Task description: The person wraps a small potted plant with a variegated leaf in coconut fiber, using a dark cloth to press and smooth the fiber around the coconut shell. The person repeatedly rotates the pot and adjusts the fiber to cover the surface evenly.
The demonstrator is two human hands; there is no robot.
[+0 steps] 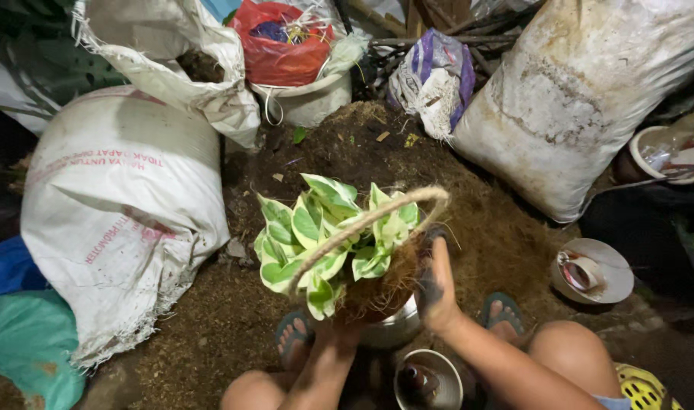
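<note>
R hand (436, 288) is flat against the right side of a brown coconut-fibre basket (388, 285), fingers mostly straight and pointing up, palm pressed on the husk, dirt on the skin. L hand (345, 325) is under the basket's base, largely hidden by leaves; can't tell how far it's closed, but it props the basket from below. Basket has an arched rope handle (362, 222) and carries a variegated green-and-cream leafy plant (324, 231), just left of R hand. Below both hands: shiny metal pot (396, 330), touching or just under the basket. Nearer the wrists, a small round metal bowl (430, 380). Beyond the hands, a mound of dark brown fibrous soil (362, 144). Well left of L hand, a big white woven sack (111, 205); far right of R hand, another dirty white sack (582, 99).
</note>
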